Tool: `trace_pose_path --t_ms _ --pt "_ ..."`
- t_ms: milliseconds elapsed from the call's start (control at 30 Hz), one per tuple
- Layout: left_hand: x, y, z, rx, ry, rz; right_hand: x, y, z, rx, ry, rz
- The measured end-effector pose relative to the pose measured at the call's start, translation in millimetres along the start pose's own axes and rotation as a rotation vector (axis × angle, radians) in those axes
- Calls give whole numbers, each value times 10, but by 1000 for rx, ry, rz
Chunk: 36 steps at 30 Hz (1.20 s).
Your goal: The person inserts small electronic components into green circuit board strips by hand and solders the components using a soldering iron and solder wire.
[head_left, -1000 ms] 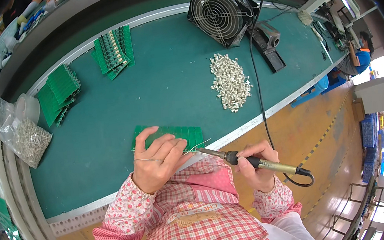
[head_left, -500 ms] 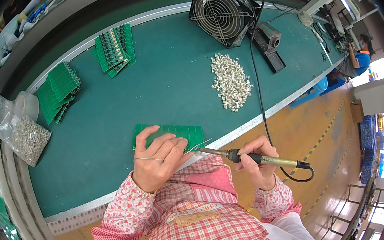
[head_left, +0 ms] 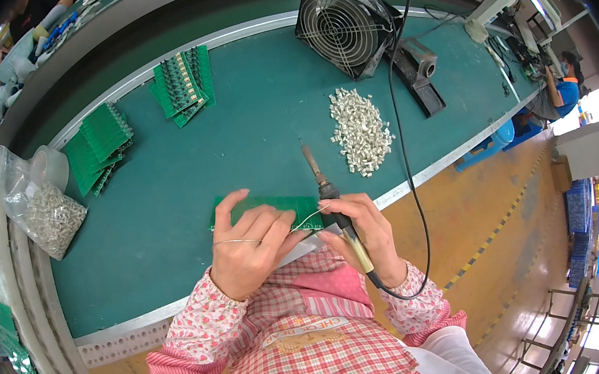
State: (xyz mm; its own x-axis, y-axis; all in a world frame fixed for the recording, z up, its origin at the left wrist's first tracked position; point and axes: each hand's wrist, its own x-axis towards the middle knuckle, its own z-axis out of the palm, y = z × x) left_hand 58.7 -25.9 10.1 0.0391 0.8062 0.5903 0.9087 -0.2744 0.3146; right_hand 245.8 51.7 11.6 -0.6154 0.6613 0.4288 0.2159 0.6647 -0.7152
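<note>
My left hand (head_left: 245, 258) is closed over a green circuit board (head_left: 293, 205) at the bench's near edge, a thin solder wire (head_left: 307, 221) running through its fingers. The wire's free end sticks out to the right and reaches the fingertips of my right hand (head_left: 370, 232); whether those pinch it, I cannot tell. Wrapped in my right hand is a soldering iron (head_left: 328, 192), its tip pointing away from me above the bench, apart from the board. Part of the board lies hidden under my left fingers.
Small metal parts lie in a pile (head_left: 361, 132) to the right. Behind stand a fan (head_left: 337, 24) and an iron holder (head_left: 418, 77). Stacks of circuit boards (head_left: 98, 140) (head_left: 184, 83) and a bag of parts (head_left: 51, 215) are at left. The iron's cable (head_left: 409, 167) crosses the bench edge.
The soldering iron has left the board's edge and swung from pointing left to pointing away from me. My right hand has moved left, close to the solder wire's end. My left hand stays on the board.
</note>
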Motion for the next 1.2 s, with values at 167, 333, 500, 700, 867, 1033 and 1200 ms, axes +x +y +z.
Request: trace_pose_path --t_ms 167,333,500,700,867,1033,1200 --pt "114 -11 -232 53 -26 -69 53 39 76 89 43 23" --pt "-106 -251 -555 33 -5 -337 95 -11 65 115 67 88" --pt "-235 -448 -508 -286 -58 -531 159 -48 73 93 83 104" --pt "-251 -509 -440 -369 27 -538 169 -80 89 89 99 125" --pt "-264 -513 -406 -361 12 -530 172 -63 60 52 99 112" --pt "-278 -434 -407 -360 -14 -517 151 -13 10 59 83 88" --pt "-240 -355 -391 -458 -42 -545 131 -2 -89 11 90 70"
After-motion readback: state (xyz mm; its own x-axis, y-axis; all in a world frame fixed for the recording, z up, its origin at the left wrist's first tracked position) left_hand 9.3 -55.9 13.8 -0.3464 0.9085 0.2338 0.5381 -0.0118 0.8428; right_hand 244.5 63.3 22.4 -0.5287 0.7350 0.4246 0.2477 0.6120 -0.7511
